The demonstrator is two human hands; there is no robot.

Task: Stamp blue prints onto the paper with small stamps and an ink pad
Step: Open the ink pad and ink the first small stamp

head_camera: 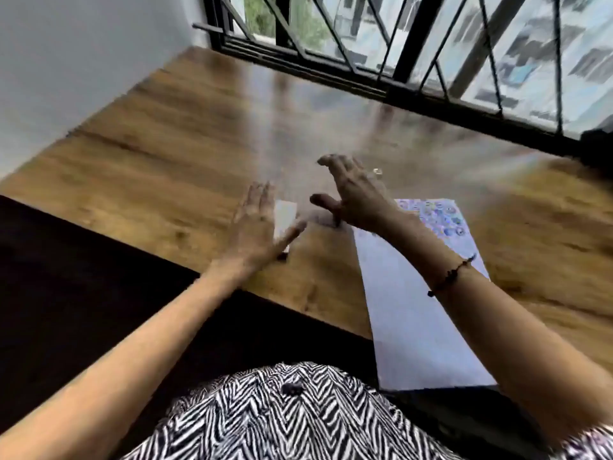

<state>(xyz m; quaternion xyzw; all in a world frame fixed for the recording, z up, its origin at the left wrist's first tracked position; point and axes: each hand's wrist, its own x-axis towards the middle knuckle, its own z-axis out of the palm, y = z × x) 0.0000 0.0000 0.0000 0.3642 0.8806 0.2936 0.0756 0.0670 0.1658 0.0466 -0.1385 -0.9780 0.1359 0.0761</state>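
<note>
A white sheet of paper (411,310) lies on the wooden table, its near end hanging over the table's front edge. Several blue prints (438,217) cover its far end. A small white box-like object (284,216), which may be the ink pad, lies left of the paper. My left hand (257,227) hovers flat over that object with fingers spread, partly hiding it. My right hand (351,194) is raised over the table left of the paper's far end, fingers apart and holding nothing. The frame is blurred; no stamp can be made out.
The wooden table (172,154) runs back to a window with black metal bars (398,44). A grey wall (66,61) stands at the left. The table's front edge (139,227) runs diagonally, with dark floor below it.
</note>
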